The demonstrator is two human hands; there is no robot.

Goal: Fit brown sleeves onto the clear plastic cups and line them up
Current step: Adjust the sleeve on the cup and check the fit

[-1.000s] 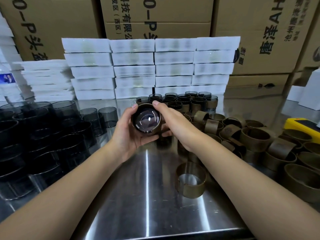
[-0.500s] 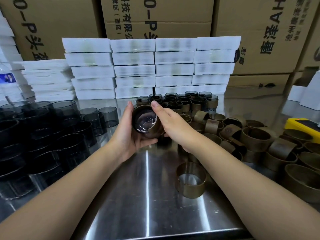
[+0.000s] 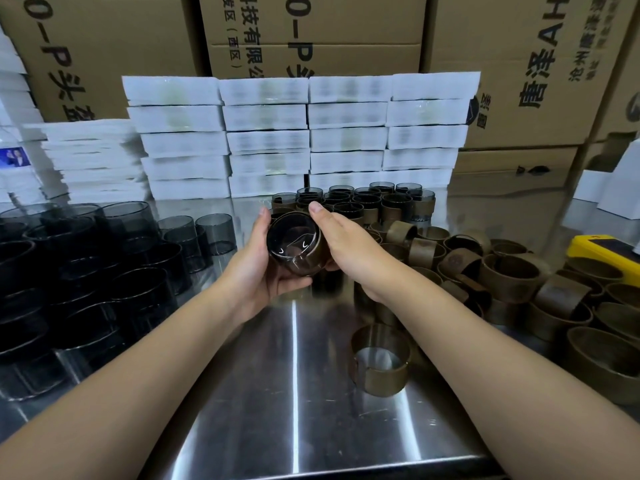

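Bare cups crowd the left. Above mid-table, the left hand cradles a tilted cup, fingers curled beneath it, while the right hand clasps its brown sleeve, thumb along the rim. Loose sleeves pile at right.

Left hand and right hand on bare forearms; nails appear trimmed short.

Moderately bright, even overhead indoor light, narrow white glare streak down the steel table, white packets washed out and soft, smoky cups at left sunk in shadow, cartons bowed by wide-angle distortion at the edges.
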